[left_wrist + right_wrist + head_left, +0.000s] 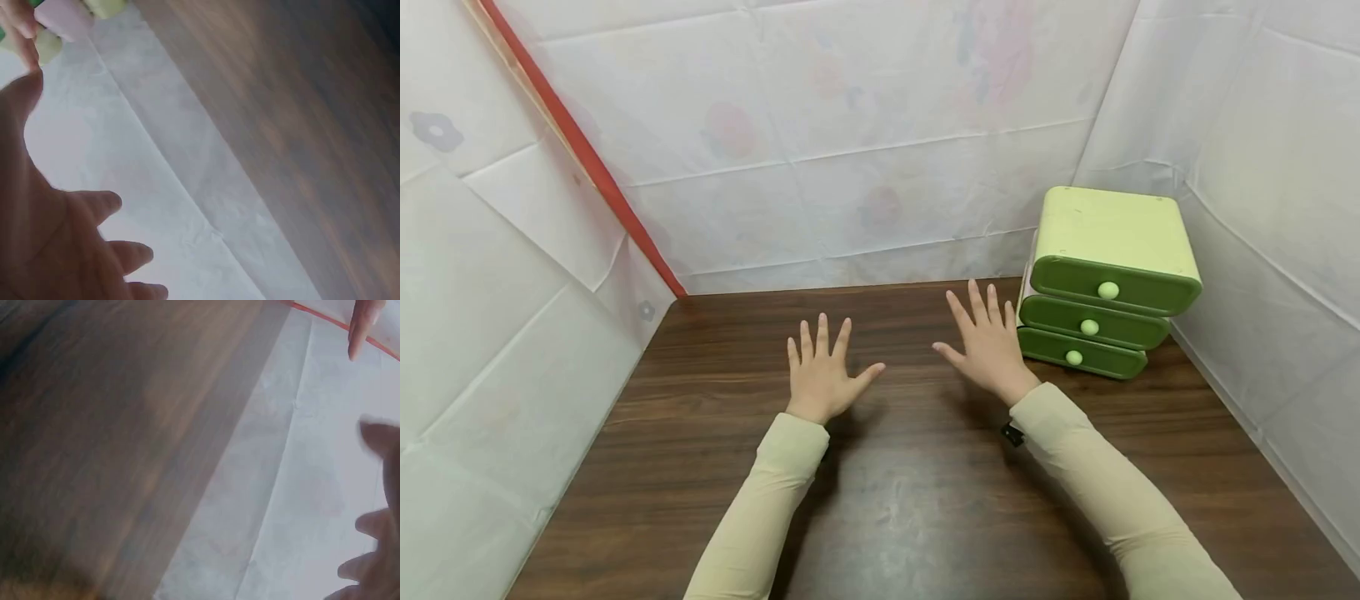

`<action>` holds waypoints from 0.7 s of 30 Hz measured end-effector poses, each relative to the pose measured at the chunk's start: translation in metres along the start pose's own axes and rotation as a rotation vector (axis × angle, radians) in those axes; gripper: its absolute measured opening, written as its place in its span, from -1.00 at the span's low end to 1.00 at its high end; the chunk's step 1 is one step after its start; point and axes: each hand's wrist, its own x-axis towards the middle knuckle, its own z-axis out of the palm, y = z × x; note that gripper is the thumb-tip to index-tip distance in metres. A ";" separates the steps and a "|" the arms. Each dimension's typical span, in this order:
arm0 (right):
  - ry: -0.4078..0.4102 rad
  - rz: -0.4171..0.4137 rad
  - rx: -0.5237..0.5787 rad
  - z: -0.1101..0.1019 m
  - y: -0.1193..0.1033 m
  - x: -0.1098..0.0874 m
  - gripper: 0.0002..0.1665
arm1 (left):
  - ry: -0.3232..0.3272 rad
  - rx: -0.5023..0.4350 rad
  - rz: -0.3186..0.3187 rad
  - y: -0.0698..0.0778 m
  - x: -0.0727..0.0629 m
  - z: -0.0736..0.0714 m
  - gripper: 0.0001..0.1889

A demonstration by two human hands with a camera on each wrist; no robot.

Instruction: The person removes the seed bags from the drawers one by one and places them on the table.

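Note:
Over the middle of the dark wooden table (pixel 880 475), my left hand (pixel 822 375) is held palm down with its fingers spread and nothing in it. My right hand (pixel 988 346) is spread in the same way, a little farther forward and to the right. Its fingertips come close to the left side of a small drawer cabinet (pixel 1116 229). That cabinet has a pale yellow-green top and three dark green drawer fronts with round light knobs, all pushed in. In the left wrist view, the spread fingers of the left hand (pixel 56 237) show against the white sheet.
White sheeting (pixel 865 150) with faint prints hangs along the back, left and right of the table. A red strip (pixel 580 150) runs down the sheeting to the back left corner. The cabinet stands at the back right, near the right-hand sheet.

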 end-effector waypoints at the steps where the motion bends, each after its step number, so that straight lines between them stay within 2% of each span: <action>1: 0.059 -0.020 0.017 -0.002 0.000 0.000 -0.06 | 0.022 -0.013 0.009 0.002 0.001 -0.002 -0.02; 7: 0.443 -0.161 0.109 -0.020 0.003 0.002 -0.65 | 0.230 -0.119 0.099 0.014 0.003 -0.009 -0.46; 11: 0.587 -0.169 0.190 -0.037 0.009 0.000 -0.80 | 0.299 -0.224 0.146 0.025 0.006 -0.012 -0.65; 15: 0.656 -0.155 0.250 -0.058 0.022 -0.004 -0.78 | 0.310 -0.349 0.190 0.041 0.011 -0.016 -0.74; 21: 0.756 -0.101 0.296 -0.086 0.052 -0.014 -0.74 | 0.246 -0.550 0.253 0.068 0.018 -0.018 -0.78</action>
